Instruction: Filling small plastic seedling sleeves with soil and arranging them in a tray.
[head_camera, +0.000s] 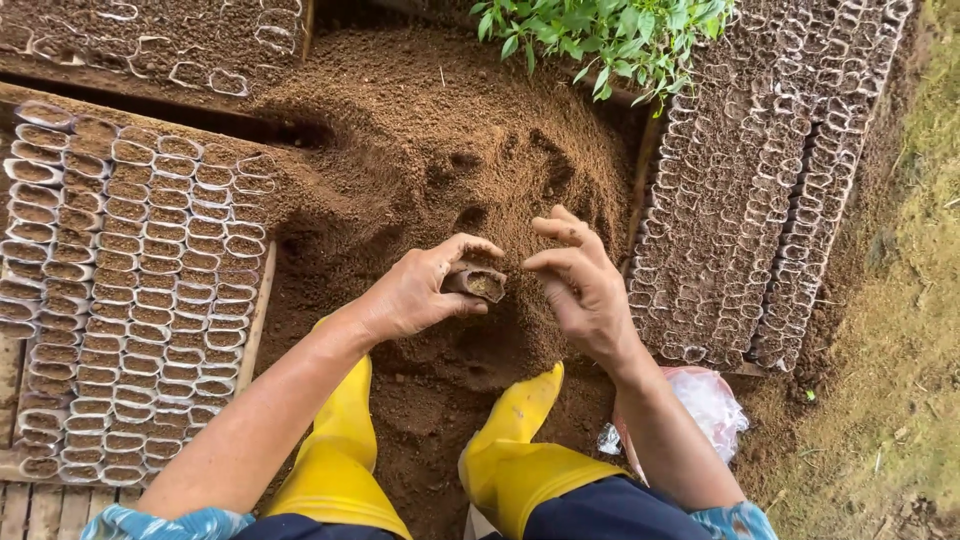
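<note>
The ground (880, 400) is covered by a soil heap (430, 150), flanked by rows of filled seedling bags (140, 300) and a plastic bag (710, 405).

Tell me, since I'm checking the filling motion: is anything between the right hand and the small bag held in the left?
Nothing visible. The right hand hovers beside the small soil-filled bag gripped by the left hand, with only open air above the soil pile between them.

One package in view, no labels, signs or screens.
A crumpled clear plastic bag (708, 408) with a pinkish tint is lying on the soil at lower right, showing partly behind the person's right forearm.
</note>
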